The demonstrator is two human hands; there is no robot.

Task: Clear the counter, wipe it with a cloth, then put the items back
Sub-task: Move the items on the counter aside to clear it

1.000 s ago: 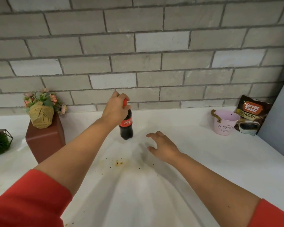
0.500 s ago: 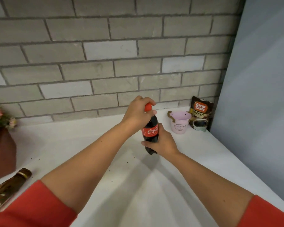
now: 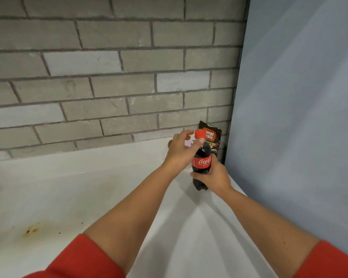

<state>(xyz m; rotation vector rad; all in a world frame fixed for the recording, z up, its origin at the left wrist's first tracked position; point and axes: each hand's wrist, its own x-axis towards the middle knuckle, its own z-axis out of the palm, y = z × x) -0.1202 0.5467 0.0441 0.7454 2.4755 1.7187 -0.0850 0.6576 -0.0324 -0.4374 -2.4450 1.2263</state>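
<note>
A small cola bottle (image 3: pixel 201 157) with a red cap and red label stands upright near the back right corner of the white counter (image 3: pixel 88 187). My right hand (image 3: pixel 213 175) is wrapped around its lower body. My left hand (image 3: pixel 181 150) holds the neck just under the cap, thumb against it. Behind the bottle, a brown coffee granules pouch (image 3: pixel 210 135) leans on the brick wall. A pink bucket (image 3: pixel 189 144) is almost fully hidden behind my left hand.
A brownish stain with dark specks (image 3: pixel 31 230) marks the counter at the front left. A grey brick wall (image 3: pixel 109 87) runs along the back. A pale blue panel (image 3: pixel 299 117) closes off the right side.
Both hands have carried the bottle to the right and back, toward the pouch and pink bucket. The view has turned right; the red box and the lying bottle are out of sight.
</note>
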